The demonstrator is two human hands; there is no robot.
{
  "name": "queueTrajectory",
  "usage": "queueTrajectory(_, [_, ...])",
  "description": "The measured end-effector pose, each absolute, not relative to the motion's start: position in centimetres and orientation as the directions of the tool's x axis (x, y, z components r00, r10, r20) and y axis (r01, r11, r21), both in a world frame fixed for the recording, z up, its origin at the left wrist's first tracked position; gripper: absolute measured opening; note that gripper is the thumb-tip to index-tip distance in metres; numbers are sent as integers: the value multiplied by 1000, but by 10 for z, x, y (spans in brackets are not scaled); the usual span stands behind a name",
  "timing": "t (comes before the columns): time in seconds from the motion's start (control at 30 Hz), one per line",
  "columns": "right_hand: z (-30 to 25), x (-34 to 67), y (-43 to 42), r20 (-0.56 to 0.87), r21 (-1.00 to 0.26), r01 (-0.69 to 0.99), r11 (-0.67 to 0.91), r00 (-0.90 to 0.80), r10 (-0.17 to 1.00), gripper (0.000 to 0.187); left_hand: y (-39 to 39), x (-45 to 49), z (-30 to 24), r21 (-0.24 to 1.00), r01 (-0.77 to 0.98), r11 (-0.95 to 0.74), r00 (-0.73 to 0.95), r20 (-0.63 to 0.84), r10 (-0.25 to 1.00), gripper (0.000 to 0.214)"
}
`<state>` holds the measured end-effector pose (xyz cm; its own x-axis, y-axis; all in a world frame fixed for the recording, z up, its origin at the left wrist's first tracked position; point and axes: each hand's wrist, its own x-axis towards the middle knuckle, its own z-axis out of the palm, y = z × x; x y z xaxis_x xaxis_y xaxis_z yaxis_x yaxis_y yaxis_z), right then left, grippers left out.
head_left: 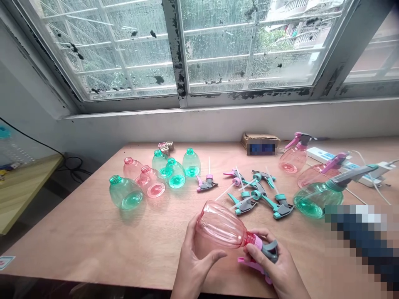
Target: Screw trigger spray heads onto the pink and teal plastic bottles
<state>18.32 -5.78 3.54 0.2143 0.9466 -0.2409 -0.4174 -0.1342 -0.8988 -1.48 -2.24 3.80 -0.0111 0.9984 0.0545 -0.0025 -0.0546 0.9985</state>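
A pink see-through spray bottle [221,226] lies tilted between my hands, its base toward the upper left. My left hand [196,253] cups the body near the base; its fingers go behind the plastic and the thumb stands away from it. Around the pink collar and grey spray head [269,250], my right hand [274,261] is closed, with the thumb at the neck. A pink trigger [251,263] sticks out below that hand. Beyond the bottle lie several loose spray heads with tubes, among them a grey-and-teal one [282,206] and a grey-and-pink one [207,182].
Several bottles without heads, such as a green one [126,193] and a pink one [151,182], stand at left. Bottles with heads, one green [319,199], are at right beside a power strip [324,155]. A cardboard box [261,139] sits by the wall. A blurred dark shape fills the lower right.
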Motion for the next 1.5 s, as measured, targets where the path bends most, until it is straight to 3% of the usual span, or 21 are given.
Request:
queueTrajectory(0.17, [34, 180, -60, -164, -938, -334, -98, 175, 971, 46, -24, -10, 42, 990, -143, -24, -52, 16, 999, 74])
queueTrajectory(0.37, [39, 181, -58, -242, -904, -405, -138, 218, 946, 46, -22, -14, 35, 997, -18, -78, -25, 78, 997, 65])
queueTrajectory(0.5, [37, 181, -58, -212, -914, -385, -124, 196, 957, 45, -23, -18, 29, 996, -26, -82, 32, 83, 996, 76])
queueTrajectory(0.67, [33, 180, -58, -175, -927, -361, -105, 167, 970, 45, -20, -17, 25, 993, -62, -96, -68, 91, 994, 75])
queueTrajectory(0.9, [38, 183, -57, -256, -896, -417, -154, 201, 946, 51, -21, -14, 28, 988, 63, -144, -55, 147, 988, 82])
queueTrajectory(1.03, [36, 181, -58, -209, -906, -407, -114, 195, 958, 48, -23, -12, 29, 992, -4, -127, -54, 126, 991, 90])
queueTrajectory(1.17, [32, 180, -58, -175, -921, -378, -99, 171, 970, 46, -22, -12, 29, 992, -66, -107, -59, 103, 993, 77])
queueTrajectory(1.5, [31, 183, -56, -207, -913, -392, -109, 217, 954, 45, -23, -18, 32, 993, 36, -116, 26, 115, 993, 84])
